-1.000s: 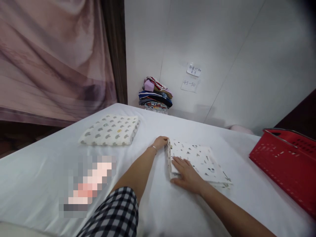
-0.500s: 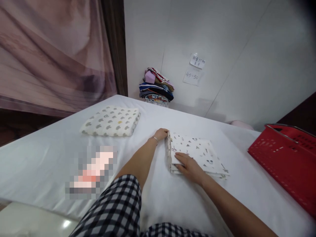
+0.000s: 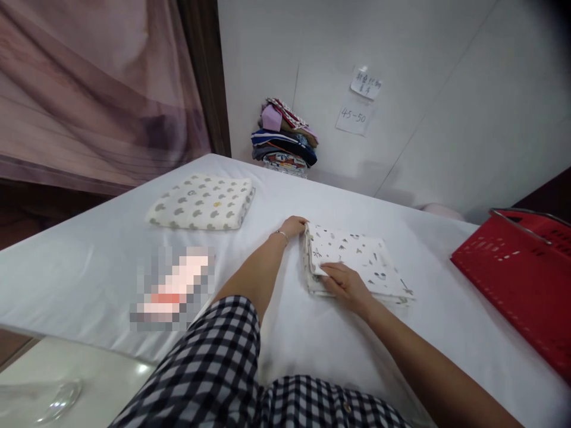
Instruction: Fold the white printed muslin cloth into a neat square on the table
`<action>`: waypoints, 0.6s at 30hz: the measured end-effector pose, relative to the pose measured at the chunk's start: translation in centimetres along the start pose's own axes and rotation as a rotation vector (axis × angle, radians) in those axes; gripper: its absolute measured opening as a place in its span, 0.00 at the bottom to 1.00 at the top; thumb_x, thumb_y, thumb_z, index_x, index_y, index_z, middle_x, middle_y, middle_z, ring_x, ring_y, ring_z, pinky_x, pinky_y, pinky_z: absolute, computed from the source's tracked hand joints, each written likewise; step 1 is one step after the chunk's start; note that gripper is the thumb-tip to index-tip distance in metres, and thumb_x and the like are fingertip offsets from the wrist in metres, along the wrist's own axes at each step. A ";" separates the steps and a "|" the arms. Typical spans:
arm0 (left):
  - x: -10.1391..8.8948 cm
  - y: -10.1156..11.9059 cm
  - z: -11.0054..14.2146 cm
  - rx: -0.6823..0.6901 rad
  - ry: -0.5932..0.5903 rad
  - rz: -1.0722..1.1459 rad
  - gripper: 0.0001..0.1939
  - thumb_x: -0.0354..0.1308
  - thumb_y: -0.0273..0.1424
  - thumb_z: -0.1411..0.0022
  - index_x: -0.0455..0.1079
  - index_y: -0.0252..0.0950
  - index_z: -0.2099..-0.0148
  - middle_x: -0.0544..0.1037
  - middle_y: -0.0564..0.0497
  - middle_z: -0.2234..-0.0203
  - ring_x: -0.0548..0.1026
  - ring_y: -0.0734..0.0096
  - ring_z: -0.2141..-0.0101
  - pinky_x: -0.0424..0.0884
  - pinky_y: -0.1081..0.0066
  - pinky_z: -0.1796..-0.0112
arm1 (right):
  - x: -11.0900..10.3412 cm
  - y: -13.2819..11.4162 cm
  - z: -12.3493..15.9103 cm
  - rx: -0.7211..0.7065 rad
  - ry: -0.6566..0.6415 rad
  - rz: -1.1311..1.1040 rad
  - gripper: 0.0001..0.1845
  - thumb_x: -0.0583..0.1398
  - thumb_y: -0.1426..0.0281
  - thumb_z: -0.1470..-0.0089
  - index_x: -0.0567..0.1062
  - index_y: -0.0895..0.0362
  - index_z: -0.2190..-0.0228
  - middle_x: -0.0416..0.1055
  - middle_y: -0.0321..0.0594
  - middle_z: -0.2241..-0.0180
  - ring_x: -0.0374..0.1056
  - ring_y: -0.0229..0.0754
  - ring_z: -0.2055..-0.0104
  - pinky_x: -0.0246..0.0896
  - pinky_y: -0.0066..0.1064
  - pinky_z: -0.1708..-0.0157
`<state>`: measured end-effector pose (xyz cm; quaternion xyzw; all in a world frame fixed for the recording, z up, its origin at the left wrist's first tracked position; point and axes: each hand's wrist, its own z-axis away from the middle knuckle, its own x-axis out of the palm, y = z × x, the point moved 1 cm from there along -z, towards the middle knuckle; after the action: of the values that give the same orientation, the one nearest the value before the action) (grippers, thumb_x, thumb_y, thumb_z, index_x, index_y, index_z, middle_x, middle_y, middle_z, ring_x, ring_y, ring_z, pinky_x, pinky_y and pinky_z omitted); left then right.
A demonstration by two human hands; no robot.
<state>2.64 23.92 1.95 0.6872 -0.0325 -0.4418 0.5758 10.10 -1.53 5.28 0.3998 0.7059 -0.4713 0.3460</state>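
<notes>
A folded white cloth (image 3: 361, 255) with small dark prints lies on the white-covered table in front of me, in several layers. At its far left corner, my left hand (image 3: 294, 226) is closed, thumb and fingers pinching the edge. My right hand (image 3: 347, 287) grips the near left corner of the upper layers, which sit slightly raised from the layers below. Its thumb is partly hidden. To the left lies another folded cloth (image 3: 203, 202), cream with grey mouse-head shapes; neither hand touches it.
A red plastic basket (image 3: 513, 279) with a metal handle stands at the right. A pile of folded fabrics (image 3: 284, 139) is against the wall, below two paper notes (image 3: 354, 117). A pixelated flat item lies left of my left arm. A pink curtain (image 3: 102, 89) hangs at left.
My right hand's fingers have shifted from lying on the cloth to gripping its near left corner. The left hand keeps its hold. The whole view has shifted a little downward.
</notes>
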 end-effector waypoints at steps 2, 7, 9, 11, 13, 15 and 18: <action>0.1 -0.2 0.0 0.003 -0.006 0.011 0.16 0.57 0.27 0.50 0.75 0.41 0.57 0.78 0.54 0.64 0.73 0.71 0.62 0.66 0.76 0.60 | 0.1 -0.2 0.2 -0.030 0.007 0.012 0.14 0.50 0.68 0.41 0.72 0.52 0.56 0.70 0.41 0.54 0.65 0.42 0.53 0.62 0.34 0.53; 0.2 -0.3 -0.1 0.016 -0.002 0.014 0.17 0.57 0.26 0.51 0.75 0.41 0.58 0.79 0.54 0.64 0.73 0.71 0.62 0.66 0.77 0.60 | 0.4 -0.6 0.4 -0.146 -0.035 0.087 0.15 0.52 0.66 0.42 0.71 0.55 0.56 0.69 0.46 0.53 0.65 0.45 0.52 0.62 0.37 0.54; 0.1 -0.3 0.0 0.014 0.008 0.006 0.16 0.57 0.26 0.51 0.76 0.40 0.58 0.79 0.54 0.64 0.73 0.71 0.61 0.66 0.77 0.60 | 0.5 -0.9 0.4 -0.149 -0.065 0.119 0.17 0.55 0.63 0.44 0.69 0.56 0.54 0.67 0.49 0.53 0.64 0.47 0.52 0.62 0.40 0.55; 0.0 -0.2 0.1 0.009 0.020 -0.005 0.16 0.57 0.27 0.51 0.76 0.40 0.58 0.79 0.53 0.64 0.73 0.70 0.61 0.66 0.76 0.61 | 0.6 -1.3 0.3 -0.129 -0.076 0.137 0.19 0.56 0.64 0.46 0.67 0.57 0.52 0.67 0.50 0.52 0.63 0.49 0.52 0.62 0.41 0.55; -0.1 -0.1 0.2 0.004 0.029 -0.014 0.16 0.57 0.28 0.51 0.76 0.40 0.58 0.79 0.53 0.63 0.73 0.70 0.61 0.66 0.77 0.61 | 0.6 -1.7 0.1 -0.085 -0.077 0.138 0.19 0.56 0.65 0.46 0.67 0.57 0.53 0.67 0.49 0.53 0.63 0.48 0.53 0.62 0.41 0.56; -0.2 -0.1 0.3 0.000 0.033 -0.023 0.15 0.57 0.28 0.51 0.76 0.41 0.59 0.79 0.54 0.64 0.73 0.70 0.61 0.66 0.77 0.61 | 0.6 -2.2 0.0 -0.024 -0.081 0.126 0.17 0.57 0.67 0.48 0.68 0.57 0.55 0.67 0.47 0.55 0.63 0.47 0.53 0.61 0.38 0.56; -0.2 0.0 0.4 0.001 0.031 -0.035 0.16 0.56 0.27 0.51 0.76 0.40 0.59 0.79 0.54 0.65 0.73 0.70 0.63 0.66 0.76 0.61 | 0.9 -2.8 -0.4 0.078 -0.076 0.132 0.14 0.57 0.68 0.49 0.70 0.56 0.59 0.68 0.45 0.57 0.64 0.45 0.55 0.60 0.35 0.57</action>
<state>2.26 23.74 2.10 0.6947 -0.0119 -0.4410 0.5681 7.13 -1.62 5.75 0.4405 0.6454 -0.4896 0.3870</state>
